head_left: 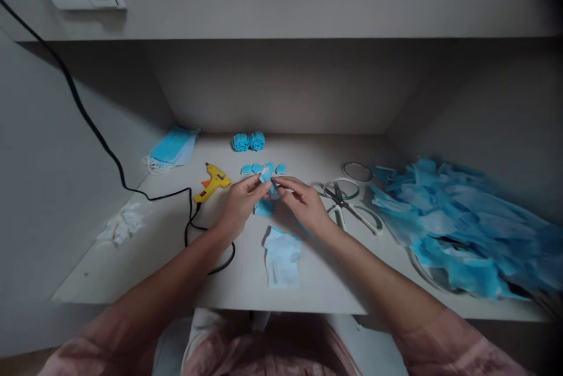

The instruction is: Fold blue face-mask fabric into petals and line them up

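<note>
A pale desktop (pixel 246 285) set inside a recess. At the back left lies a stack of blue face masks (pixel 173 146); to its right, two ruffled blue rosettes (pixel 241 142) touch. Nearer are a yellow glue gun (pixel 214 182), white scraps (pixel 125 223) at far left, a row of small blue pieces (pixel 280 169), a pale-blue sheet (pixel 282 261) near the front edge, pale-handled scissors (pixel 343 205), and, rightmost, a big blue heap (pixel 466 217).

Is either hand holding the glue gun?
No, the glue gun lies on the table, while the left hand and right hand hold a blue piece.
</note>
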`<state>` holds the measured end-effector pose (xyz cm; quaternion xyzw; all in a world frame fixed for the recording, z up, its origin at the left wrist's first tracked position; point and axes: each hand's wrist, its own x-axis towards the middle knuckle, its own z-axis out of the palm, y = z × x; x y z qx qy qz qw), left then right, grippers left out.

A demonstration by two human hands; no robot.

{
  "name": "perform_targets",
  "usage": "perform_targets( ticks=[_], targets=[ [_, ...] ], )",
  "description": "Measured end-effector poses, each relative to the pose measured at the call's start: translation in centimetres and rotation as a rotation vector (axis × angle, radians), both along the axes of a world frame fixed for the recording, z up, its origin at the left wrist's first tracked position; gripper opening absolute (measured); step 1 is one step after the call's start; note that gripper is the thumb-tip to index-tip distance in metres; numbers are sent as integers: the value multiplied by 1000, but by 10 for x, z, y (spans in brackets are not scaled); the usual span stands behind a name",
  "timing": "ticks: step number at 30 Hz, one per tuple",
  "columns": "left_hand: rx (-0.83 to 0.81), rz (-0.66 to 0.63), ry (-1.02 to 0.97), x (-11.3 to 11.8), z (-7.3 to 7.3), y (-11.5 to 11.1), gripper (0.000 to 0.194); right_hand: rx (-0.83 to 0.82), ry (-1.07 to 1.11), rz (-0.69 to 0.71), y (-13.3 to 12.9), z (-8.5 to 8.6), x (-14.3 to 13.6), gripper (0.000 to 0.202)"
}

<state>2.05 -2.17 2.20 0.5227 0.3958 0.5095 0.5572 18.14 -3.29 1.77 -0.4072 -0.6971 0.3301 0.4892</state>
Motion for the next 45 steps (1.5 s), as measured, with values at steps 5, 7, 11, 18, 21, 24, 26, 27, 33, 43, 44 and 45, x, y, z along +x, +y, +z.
perform_targets(
  ticks=[5, 7, 11, 18, 21, 24, 26, 27, 33, 43, 44, 45],
  targets=[
    [-81, -2, -20, -6, -2, 4, 26, -6, -6, -50, -1, -2, -2, 27],
    [-92, -25, -36, -10, -3, 3, 28, -55, 51, -98, 1, -4, -1, 25],
    [-103, -76, -27, -15, -4, -2, 27, -94, 120, -130, 3, -4, 1, 23],
    [-95, -97, 26, -16, -11, -3, 26, -116, 137, -135, 1, 2, 2, 27],
    [-102, -113, 5, -15, -11, -2, 25, -94, 116, -148, 0, 4, 2, 31],
    [-100, -128, -32, -14, -11, -2, 25, -93, 102, -131, 0, 4, 2, 34],
    [-98, -124, -31, -14, -12, -2, 26, -106, 108, -114, 0, 4, 1, 35],
    [-99, -122, -25, -15, -13, -2, 26, -118, 118, -104, 0, 3, 1, 33],
    [-109, -124, -32, -14, -15, -3, 25, -176, 210, -138, 2, -1, -2, 19],
    [-167, -136, -74, -11, -9, -4, 25, -141, 188, -219, 3, 0, 0, 18],
    [-169, -137, -89, -11, -10, -4, 25, -164, 215, -194, 4, -1, 0, 19],
    [-169, -137, -106, -11, -10, -4, 25, -198, 251, -158, 5, -2, 1, 21]
  ],
)
